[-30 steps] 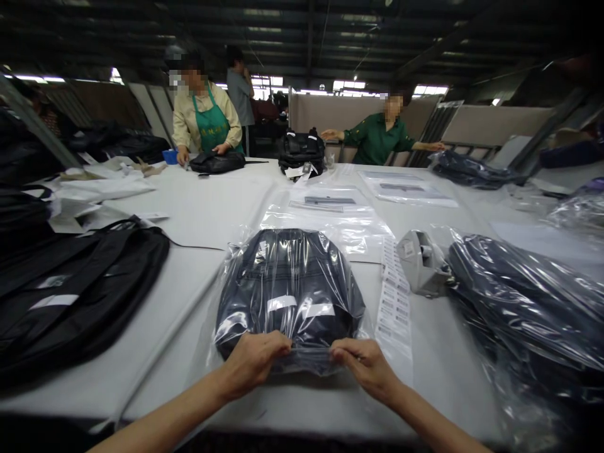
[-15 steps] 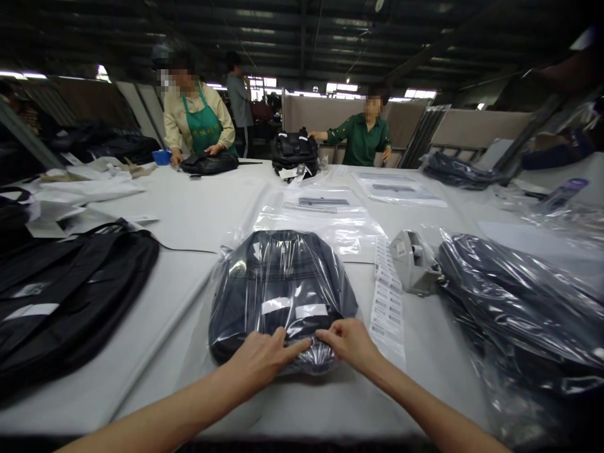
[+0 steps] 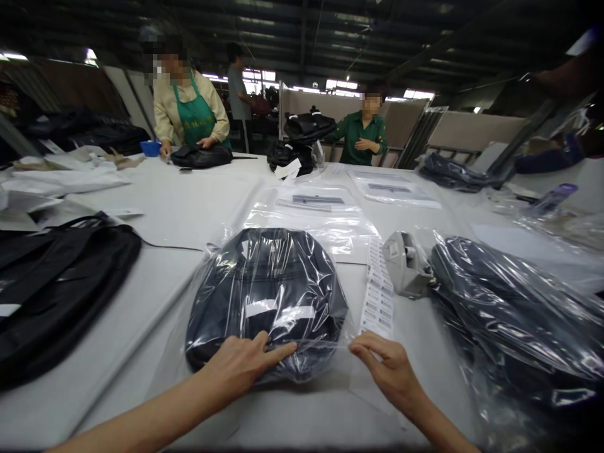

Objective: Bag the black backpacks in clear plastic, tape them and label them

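Pinching the edge of a clear plastic bag (image 3: 264, 296) in the right grip (image 3: 384, 365), with thumb and fingertips brought together and the other fingers curled in behind. Reaching in from the lower right with that forearm, hand turned inward toward the left grip (image 3: 243, 362). Laying the left grip palm down on the film, forearm slanting in from the lower left, with one digit stretched toward the right grip; cannot tell whether pressing only or also holding film. Spanning a narrow line of film between both grips.

Directly under and beyond the left grip, inside the film, a dark backpack (image 3: 268, 258), flat on the white surface (image 3: 174, 217), with two white labels just past the fingers. Just beyond the right grip, a strip of barcode labels (image 3: 377, 308), then a grey dispenser (image 3: 406, 264). Off to the right of that grip, dark plastic-wrapped bags (image 3: 514, 308); well left of the left grip, black bags (image 3: 61, 283). Farther out, past both grips, flat clear bags (image 3: 311, 217), then a stack of black bags (image 3: 306, 145) between a co-worker in a green apron (image 3: 193, 119) and another in a green shirt (image 3: 363, 138).
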`<control>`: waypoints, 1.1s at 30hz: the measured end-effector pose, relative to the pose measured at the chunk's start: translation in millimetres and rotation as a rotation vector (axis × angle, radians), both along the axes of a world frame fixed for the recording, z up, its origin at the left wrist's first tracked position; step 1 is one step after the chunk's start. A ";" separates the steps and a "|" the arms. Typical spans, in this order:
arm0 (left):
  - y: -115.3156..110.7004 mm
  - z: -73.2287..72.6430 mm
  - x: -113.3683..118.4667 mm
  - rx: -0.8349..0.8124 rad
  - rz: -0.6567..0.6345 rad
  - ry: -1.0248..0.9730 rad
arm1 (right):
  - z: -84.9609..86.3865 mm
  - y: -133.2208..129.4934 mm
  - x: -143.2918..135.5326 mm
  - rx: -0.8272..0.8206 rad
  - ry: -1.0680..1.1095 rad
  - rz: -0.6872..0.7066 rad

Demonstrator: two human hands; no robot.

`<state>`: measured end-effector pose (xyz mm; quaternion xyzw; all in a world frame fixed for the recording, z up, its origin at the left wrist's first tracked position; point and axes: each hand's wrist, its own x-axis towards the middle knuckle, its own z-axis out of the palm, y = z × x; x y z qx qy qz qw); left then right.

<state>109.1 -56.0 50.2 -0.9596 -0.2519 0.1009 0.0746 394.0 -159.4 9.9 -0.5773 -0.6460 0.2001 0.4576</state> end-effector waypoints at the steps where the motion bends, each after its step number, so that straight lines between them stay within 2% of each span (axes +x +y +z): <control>1: 0.2 -0.4 0.1 0.005 0.005 0.012 | 1.7 6.2 1.9 -0.087 0.083 -0.038; 3: 0.6 -1.5 0.1 0.014 0.015 0.028 | -0.4 17.3 5.9 -0.233 0.217 -0.165; 6: 1.2 -3.5 -0.7 0.027 0.006 0.010 | -16.6 29.8 8.9 -0.356 0.319 -0.305; 9: 2.1 -3.9 -1.4 0.027 -0.003 -0.010 | -32.2 37.5 13.8 -0.392 0.309 -0.290; 11: 2.8 -3.5 -1.4 0.015 0.002 -0.010 | -34.3 39.7 24.9 -0.370 0.267 -0.269; 14: 3.3 -3.4 -0.6 0.006 -0.004 -0.035 | -21.2 35.6 52.1 -0.308 0.181 -0.410; 16: 3.4 -3.7 0.1 0.010 -0.012 -0.048 | -3.1 26.3 65.3 -0.239 0.156 -0.571; 17: 3.5 -3.8 0.5 0.011 -0.015 -0.048 | 7.3 20.1 66.3 -0.197 0.180 -0.607; 18: 3.5 -3.8 0.9 0.010 -0.016 -0.045 | 17.7 13.3 62.6 -0.160 0.235 -0.588; 19: 3.5 -3.6 1.2 0.008 -0.015 -0.043 | 27.1 6.7 54.1 -0.146 0.320 -0.507; 21: 3.4 -3.0 1.7 -0.002 -0.013 -0.048 | 40.5 -3.1 25.9 -0.208 0.536 -0.219; 23: 3.3 -2.1 2.2 -0.007 -0.011 -0.063 | 43.5 -4.2 -7.4 -0.360 0.708 0.113; 25: 3.2 -0.9 3.0 -0.013 -0.010 -0.057 | 36.5 4.9 -33.1 -0.504 0.797 0.322; 27: 3.3 0.5 3.8 -0.017 -0.005 -0.027 | 24.0 20.3 -43.2 -0.593 0.857 0.329; 29: 3.6 1.3 4.0 -0.009 0.003 -0.003 | 12.9 34.5 -37.3 -0.620 0.887 0.193; 31: 4.2 1.1 3.5 0.001 0.004 -0.004 | 9.2 40.9 -22.0 -0.561 0.841 0.038; 33: 4.6 0.0 2.7 0.006 -0.004 -0.027 | 15.1 38.1 -8.0 -0.400 0.701 -0.131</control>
